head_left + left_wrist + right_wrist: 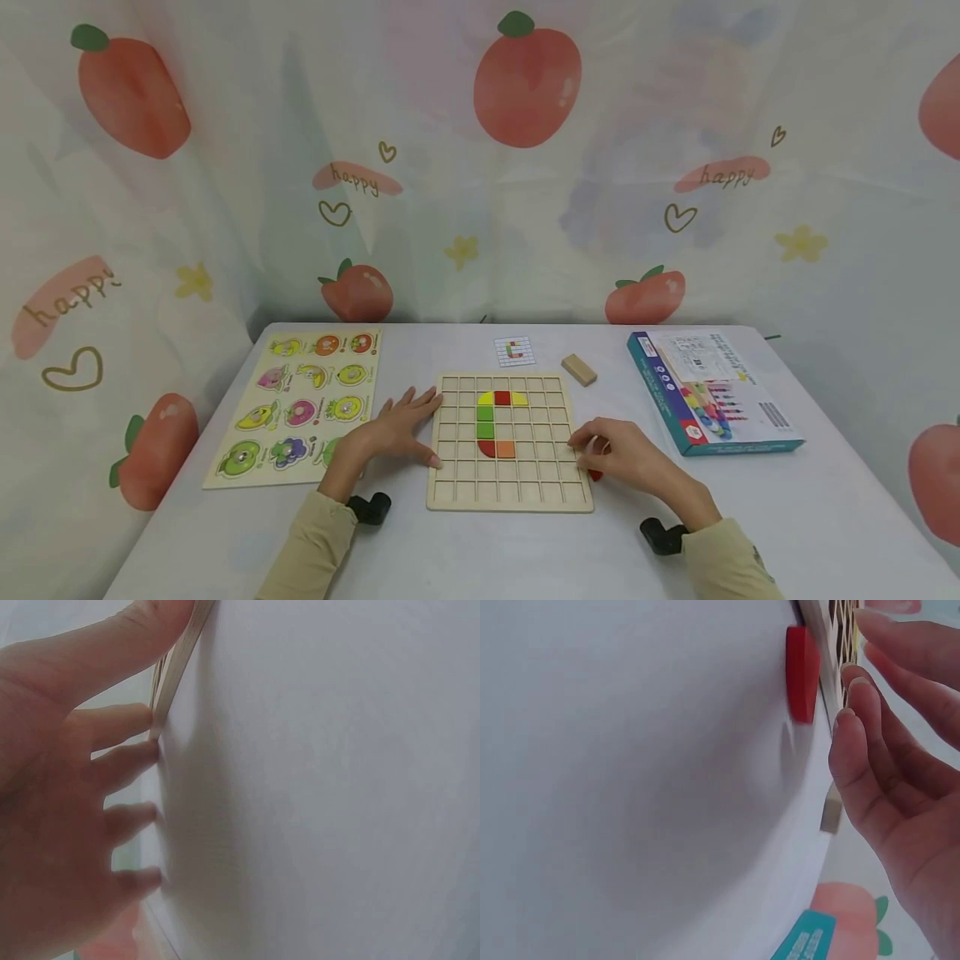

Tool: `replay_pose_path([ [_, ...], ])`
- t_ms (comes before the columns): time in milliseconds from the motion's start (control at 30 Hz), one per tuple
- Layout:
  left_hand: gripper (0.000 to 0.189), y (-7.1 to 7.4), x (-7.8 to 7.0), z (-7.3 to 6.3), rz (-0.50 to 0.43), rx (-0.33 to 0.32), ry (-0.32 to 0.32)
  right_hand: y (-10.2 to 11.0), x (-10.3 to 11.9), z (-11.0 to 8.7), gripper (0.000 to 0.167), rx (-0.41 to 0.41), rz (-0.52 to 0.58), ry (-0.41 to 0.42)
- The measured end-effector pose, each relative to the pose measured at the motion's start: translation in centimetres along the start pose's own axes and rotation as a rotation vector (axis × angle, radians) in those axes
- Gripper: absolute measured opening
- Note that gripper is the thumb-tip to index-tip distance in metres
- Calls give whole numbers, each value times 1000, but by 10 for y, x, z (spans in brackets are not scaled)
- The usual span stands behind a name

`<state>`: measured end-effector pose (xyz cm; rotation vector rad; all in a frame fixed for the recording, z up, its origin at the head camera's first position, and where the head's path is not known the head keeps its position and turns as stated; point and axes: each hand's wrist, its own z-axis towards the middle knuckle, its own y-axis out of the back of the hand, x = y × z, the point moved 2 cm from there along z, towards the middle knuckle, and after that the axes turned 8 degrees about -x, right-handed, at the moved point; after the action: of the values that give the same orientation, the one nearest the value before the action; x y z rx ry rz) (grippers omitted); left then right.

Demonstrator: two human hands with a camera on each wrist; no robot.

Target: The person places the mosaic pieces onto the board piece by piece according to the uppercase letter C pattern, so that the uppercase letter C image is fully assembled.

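Note:
A wooden grid board (459,494) lies on the table, bearing several coloured pieces in a C-like shape: yellow rounded ones, a red square (502,398), green squares (485,430), a red rounded one and an orange square (506,449). My left hand (393,433) is spread at the board's left side, its thumb on that edge and the fingers straight. At the right edge, my right hand (618,454) has loosely bent fingers over the board's border, with nothing seen between them. Below those fingers, a red piece (802,675) rests on the table beside the board.
Behind the board lie a small pattern card (514,351) and a plain wooden block (579,369). A flat teal-edged box (738,408) stands at the right. A fruit puzzle board (247,421) occupies the left, partly behind the left forearm.

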<state>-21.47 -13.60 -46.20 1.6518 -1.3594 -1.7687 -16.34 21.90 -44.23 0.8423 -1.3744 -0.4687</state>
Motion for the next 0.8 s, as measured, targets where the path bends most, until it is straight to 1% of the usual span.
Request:
replay_pose_path([
  [200, 105, 1, -1, -1, -3, -3, 2, 10, -10, -6, 26, 27, -11, 1],
  [333, 105, 2, -3, -2, -3, -3, 1, 11, -16, -7, 29, 52, -27, -5],
  [567, 105, 2, -3, -2, -11, -6, -4, 9, -20, -7, 22, 51, -65, -23],
  [700, 105, 0, -1, -1, -8, -7, -3, 9, -19, -8, 23, 49, -49, -34],
  [800, 105, -1, 0, 0, -9, -7, -5, 10, -19, -8, 21, 55, -29, -26],
])
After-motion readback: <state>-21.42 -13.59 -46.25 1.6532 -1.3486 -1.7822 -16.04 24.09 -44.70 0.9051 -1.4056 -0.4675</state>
